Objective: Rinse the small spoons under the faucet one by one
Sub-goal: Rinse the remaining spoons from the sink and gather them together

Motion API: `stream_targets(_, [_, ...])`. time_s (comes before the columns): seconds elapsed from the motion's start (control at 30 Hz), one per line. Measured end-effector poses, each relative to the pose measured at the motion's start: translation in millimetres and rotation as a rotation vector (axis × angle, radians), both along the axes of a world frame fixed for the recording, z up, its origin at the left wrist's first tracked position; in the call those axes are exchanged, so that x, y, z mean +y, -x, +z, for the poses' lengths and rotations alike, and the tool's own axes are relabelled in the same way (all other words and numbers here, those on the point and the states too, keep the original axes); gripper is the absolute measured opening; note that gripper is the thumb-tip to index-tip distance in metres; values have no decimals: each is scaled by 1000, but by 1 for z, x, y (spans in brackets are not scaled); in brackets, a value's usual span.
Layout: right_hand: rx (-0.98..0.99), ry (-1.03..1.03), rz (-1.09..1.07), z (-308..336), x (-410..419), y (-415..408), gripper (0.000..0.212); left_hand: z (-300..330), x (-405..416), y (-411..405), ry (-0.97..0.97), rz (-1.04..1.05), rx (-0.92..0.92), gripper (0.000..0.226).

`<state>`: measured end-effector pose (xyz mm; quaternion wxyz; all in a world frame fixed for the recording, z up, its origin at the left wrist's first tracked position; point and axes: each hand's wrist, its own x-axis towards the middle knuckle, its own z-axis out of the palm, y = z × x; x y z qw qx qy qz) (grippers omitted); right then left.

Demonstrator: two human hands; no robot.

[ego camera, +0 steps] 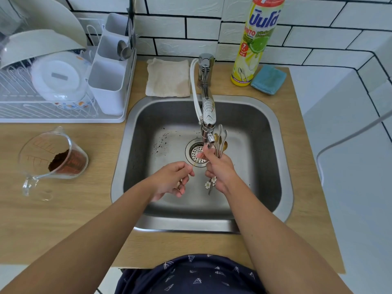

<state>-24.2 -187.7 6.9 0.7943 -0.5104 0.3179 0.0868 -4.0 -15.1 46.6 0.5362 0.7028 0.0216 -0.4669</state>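
My left hand (172, 180) pinches the thin gold handle of one small spoon (196, 162), whose bowl end reaches toward the drain, just below the faucet spout (209, 139). My right hand (219, 170) grips a bunch of several small spoons (221, 141); their bowls stick up beside the spout and their flower-shaped handle ends (210, 183) hang below my fist. The right thumb touches the single spoon near its bowl. Water flow is too faint to tell. Both hands are over the steel sink (265, 166).
A glass measuring jug (51, 160) with brown powder stands on the wooden counter at left. A white dish rack (63, 81) with a cutlery holder sits behind it. A folded cloth (168, 77), a yellow dish soap bottle (256, 43) and a blue sponge (268, 79) line the back.
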Motion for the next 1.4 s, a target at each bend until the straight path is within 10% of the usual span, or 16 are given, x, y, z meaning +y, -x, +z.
stream_targets(0.47, [-15, 21, -8, -1, 7, -2, 28, 3, -9, -1, 24, 64, -110, 25])
stream_targets(0.7, [-103, -35, 81, -5, -1, 6, 16, 4, 5, -6, 173, 120, 282, 26])
stream_targets(1.4, [-46, 29, -317, 6, -33, 3, 15, -25, -73, -14, 159, 444, -125, 21])
